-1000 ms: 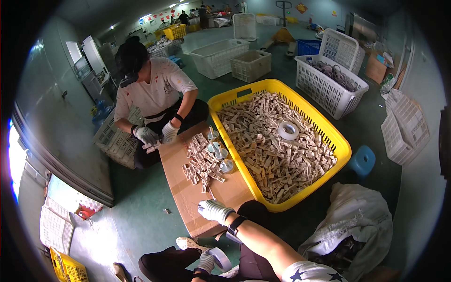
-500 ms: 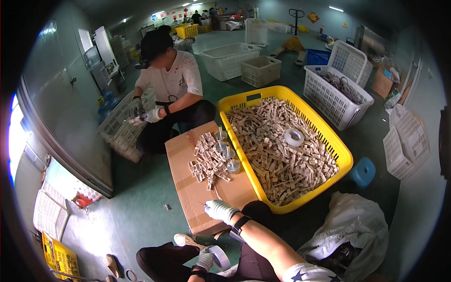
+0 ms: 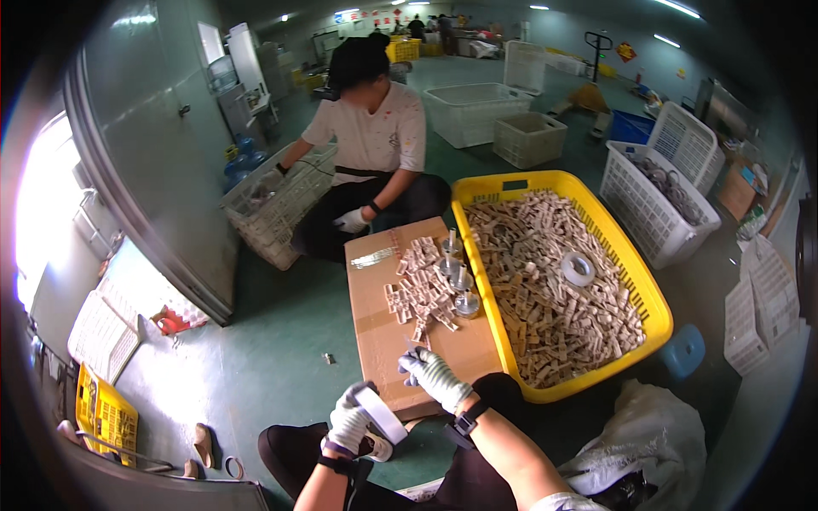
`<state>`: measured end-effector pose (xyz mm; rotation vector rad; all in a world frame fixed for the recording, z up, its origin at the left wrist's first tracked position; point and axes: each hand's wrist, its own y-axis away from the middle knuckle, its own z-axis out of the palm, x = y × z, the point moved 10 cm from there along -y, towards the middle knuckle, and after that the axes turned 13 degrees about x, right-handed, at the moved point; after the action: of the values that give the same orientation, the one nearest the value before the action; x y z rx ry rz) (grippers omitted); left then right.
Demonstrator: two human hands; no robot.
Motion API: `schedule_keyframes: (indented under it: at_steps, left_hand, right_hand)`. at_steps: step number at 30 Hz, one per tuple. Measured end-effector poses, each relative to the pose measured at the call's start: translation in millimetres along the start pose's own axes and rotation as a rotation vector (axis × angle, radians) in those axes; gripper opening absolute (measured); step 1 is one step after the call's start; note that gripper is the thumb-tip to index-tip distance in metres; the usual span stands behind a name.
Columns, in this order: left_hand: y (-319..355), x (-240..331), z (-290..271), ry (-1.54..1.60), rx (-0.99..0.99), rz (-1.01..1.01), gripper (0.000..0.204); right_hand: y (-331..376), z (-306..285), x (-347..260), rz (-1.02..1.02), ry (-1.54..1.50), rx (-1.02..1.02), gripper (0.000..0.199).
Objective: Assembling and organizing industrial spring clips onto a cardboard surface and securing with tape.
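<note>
I noted my left hand [image 3: 351,419] gripped a tape roll [image 3: 381,415]; my right hand [image 3: 434,377], fingers loosely spread and empty, lay nearer the small beige parts [image 3: 422,289], which were straight ahead on the cardboard box [image 3: 379,332].

Speckled knit gloves [image 3: 434,375], black wristbands [image 3: 464,423]

Daylight is blazing in and blowing out the far left rim, while ceiling strip lights [image 3: 682,8] are glowing overhead. Fisheye bending and dark vignetting are swallowing the edges; the centre is staying fairly sharp.
</note>
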<state>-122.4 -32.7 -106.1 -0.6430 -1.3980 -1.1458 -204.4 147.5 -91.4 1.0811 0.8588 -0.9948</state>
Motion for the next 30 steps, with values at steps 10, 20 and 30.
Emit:
schedule_keyframes:
  at_steps: [10,20,30]
  left_hand:
    - [-63,82,56,-0.291,-0.177,0.344,0.051]
    - [-89,78,101,-0.549,-0.378,0.224,0.059]
    - [-84,97,142,0.115,-0.476,-0.602,0.03]
  right_hand:
    - [24,31,-23,0.0,-0.019,-0.226,0.039]
    - [13,40,-23,0.174,-0.56,-0.272,0.05]
    - [12,29,-52,0.133,-0.813,-0.304,0.059]
